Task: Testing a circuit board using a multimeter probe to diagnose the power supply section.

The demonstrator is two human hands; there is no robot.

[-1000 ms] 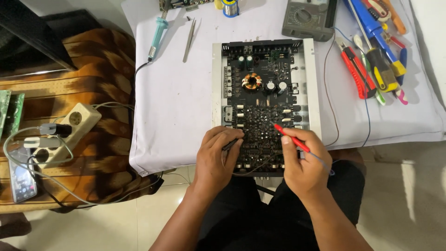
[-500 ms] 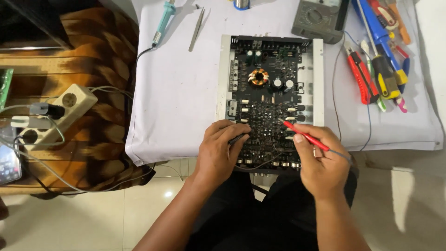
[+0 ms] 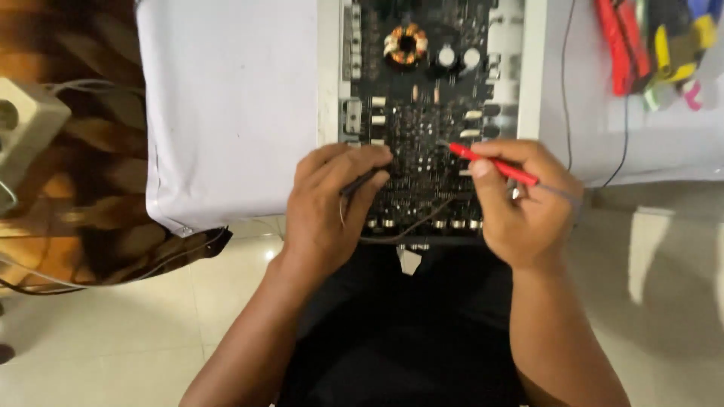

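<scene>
Head view shows the right hand (image 3: 524,207) pinching a red probe (image 3: 494,163), its tip down on the black circuit board (image 3: 430,98). Left hand (image 3: 328,200) grips a dark probe (image 3: 360,181) against the board's near edge, on the white-clothed table (image 3: 226,105).

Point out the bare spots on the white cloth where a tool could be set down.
Widest free patch: the white cloth left of the circuit board, down to the cloth's front edge. A narrower strip lies right of the board, crossed by a thin black wire. Crowded: the pile of hand tools at top right, and the board's near edge under the left hand and right hand.
</scene>
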